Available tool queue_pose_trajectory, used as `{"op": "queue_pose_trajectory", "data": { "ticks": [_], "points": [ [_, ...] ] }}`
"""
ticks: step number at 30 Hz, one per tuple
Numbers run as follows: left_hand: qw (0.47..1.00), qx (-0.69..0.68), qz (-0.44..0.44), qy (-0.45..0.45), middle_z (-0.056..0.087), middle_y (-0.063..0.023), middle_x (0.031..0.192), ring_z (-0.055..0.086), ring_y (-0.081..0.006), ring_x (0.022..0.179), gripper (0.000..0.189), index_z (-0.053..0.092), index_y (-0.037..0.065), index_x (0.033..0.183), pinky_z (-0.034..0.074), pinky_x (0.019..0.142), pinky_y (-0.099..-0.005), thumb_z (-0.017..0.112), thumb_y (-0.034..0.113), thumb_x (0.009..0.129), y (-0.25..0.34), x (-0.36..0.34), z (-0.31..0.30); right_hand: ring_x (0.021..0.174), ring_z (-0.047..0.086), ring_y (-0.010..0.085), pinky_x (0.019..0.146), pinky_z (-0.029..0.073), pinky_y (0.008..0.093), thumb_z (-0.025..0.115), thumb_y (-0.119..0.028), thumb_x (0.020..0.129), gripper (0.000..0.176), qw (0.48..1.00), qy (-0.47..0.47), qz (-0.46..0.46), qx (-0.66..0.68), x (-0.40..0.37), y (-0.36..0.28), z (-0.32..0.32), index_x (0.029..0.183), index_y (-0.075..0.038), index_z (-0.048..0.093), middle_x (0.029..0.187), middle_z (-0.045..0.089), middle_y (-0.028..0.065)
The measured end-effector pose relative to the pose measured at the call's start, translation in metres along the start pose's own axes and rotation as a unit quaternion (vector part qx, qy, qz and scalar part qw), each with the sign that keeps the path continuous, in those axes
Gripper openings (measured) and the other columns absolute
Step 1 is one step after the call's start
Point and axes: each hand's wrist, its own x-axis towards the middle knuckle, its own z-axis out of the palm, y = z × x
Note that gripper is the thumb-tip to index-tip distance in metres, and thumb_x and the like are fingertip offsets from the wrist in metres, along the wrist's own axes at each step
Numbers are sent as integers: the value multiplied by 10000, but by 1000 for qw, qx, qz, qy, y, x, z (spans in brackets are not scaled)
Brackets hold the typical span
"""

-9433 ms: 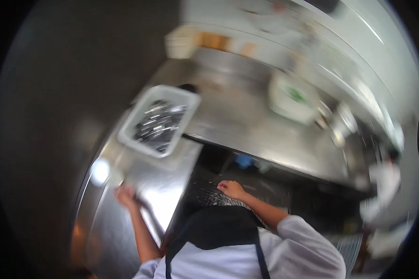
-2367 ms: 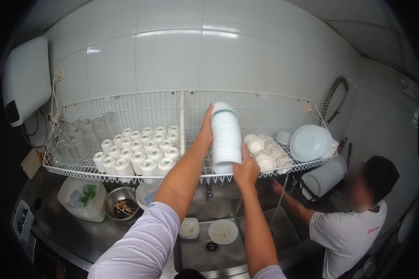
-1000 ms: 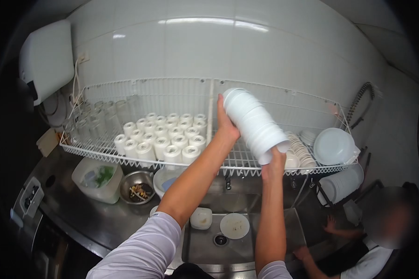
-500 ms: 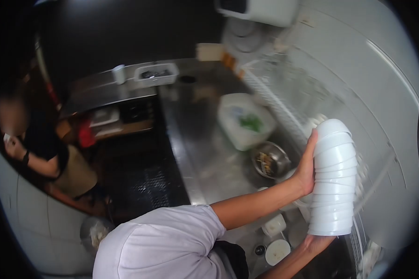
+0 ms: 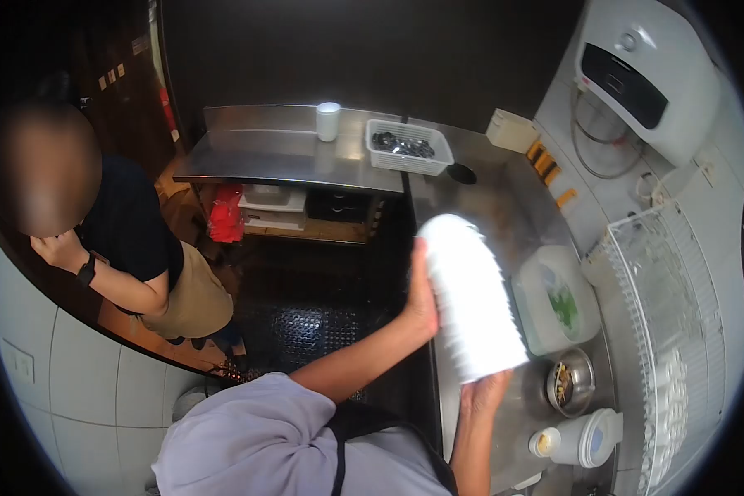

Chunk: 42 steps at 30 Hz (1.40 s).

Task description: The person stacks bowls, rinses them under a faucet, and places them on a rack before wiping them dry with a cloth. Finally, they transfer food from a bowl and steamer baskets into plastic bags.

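Note:
A tall stack of white bowls (image 5: 475,302), nested one in another, is held between my two hands above the counter's edge. The stack leans, its far end toward the upper left; bright glare hides the separate rims. My left hand (image 5: 424,293) presses along the left side near the far end, thumb stretched up it. My right hand (image 5: 486,393) supports the near end from below, its fingers partly hidden by the bowls.
On the steel counter stand a plastic tub (image 5: 554,289) with something green, a metal bowl (image 5: 570,382) and white containers (image 5: 583,438). A wire rack (image 5: 657,331) runs along the right wall. Farther back are a basket of dark items (image 5: 409,149) and a white cup (image 5: 328,122). A person (image 5: 140,223) stands left.
My view has turned right. Both hands have carried the stack left, away from the wire rack, and it has gone from nearly upright to leaning in view.

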Motion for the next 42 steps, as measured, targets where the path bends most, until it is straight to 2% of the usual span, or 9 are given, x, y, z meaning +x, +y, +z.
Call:
{"op": "queue_pose_trajectory", "data": {
  "ticks": [9, 13, 16, 20, 26, 30, 31, 36, 42],
  "points": [
    [983, -40, 157, 84, 653, -161, 1242, 633, -336, 1140, 917, 577, 78, 1315, 490, 1025, -504, 410, 845, 842, 187, 46, -95, 1194, 618, 273, 1023, 519, 421, 585, -30, 924, 452, 971, -109, 202, 63, 69, 151, 142, 1361, 27, 486, 1314, 596, 151],
    [970, -77, 193, 130, 630, -143, 1305, 595, -343, 1215, 863, 564, 110, 1346, 459, 1058, -520, 333, 809, 895, 229, 73, -132, 1227, 599, 269, 1049, 502, 431, 623, -169, 965, 476, 945, -157, 268, 104, 105, 206, 176, 1388, -12, 474, 1355, 582, 129],
    [962, -74, 217, 150, 615, -128, 1341, 580, -350, 1236, 844, 554, 123, 1366, 443, 1073, -526, 304, 792, 915, 258, 104, -159, 1210, 610, 272, 1025, 518, 420, 548, -137, 975, 447, 926, -144, 319, 140, 138, 240, 208, 1380, 31, 461, 1337, 584, 151],
    [947, -46, 253, 195, 601, -130, 1364, 570, -365, 1248, 833, 541, 137, 1386, 434, 1080, -535, 274, 780, 930, 291, 160, -202, 1248, 581, 239, 1036, 498, 392, 514, -342, 1036, 482, 891, -211, 379, 132, 195, 302, 216, 1417, -50, 476, 1378, 580, 89],
    [934, -46, 336, 114, 573, -136, 1403, 529, -382, 1291, 827, 525, 136, 1418, 418, 1101, -531, 220, 747, 951, 345, 252, -247, 1246, 575, 216, 1034, 493, 366, 543, -324, 1023, 481, 858, -330, 372, 125, 288, 354, 273, 1414, -50, 483, 1360, 581, 101],
    [922, -128, 317, 182, 592, -120, 1385, 539, -368, 1282, 778, 582, 140, 1371, 411, 1101, -540, 239, 703, 956, 384, 296, -239, 1245, 574, 210, 1026, 492, 391, 557, -349, 1007, 476, 874, -389, 290, 10, 335, 412, 298, 1400, -88, 492, 1338, 593, 90],
    [919, -132, 326, 177, 599, -116, 1374, 544, -363, 1276, 754, 595, 140, 1354, 415, 1097, -539, 259, 683, 954, 390, 306, -247, 1245, 576, 224, 1019, 499, 407, 547, -365, 1009, 477, 831, -309, 432, 164, 346, 425, 305, 1400, -100, 491, 1344, 592, 81],
    [923, -140, 332, 132, 632, -99, 1322, 569, -343, 1246, 656, 639, 141, 1289, 445, 1065, -531, 334, 604, 938, 438, 353, -283, 1215, 597, 226, 1015, 504, 418, 514, -371, 1028, 471, 827, -257, 470, 171, 379, 452, 347, 1392, -73, 493, 1346, 589, 80],
    [916, -190, 263, 236, 644, -102, 1291, 582, -332, 1227, 649, 642, 137, 1274, 465, 1053, -525, 315, 594, 950, 509, 388, -312, 1256, 585, 264, 1070, 485, 466, 528, -338, 1025, 470, 839, -154, 496, 164, 424, 527, 329, 1395, -50, 485, 1375, 585, 96]
  ]
}}
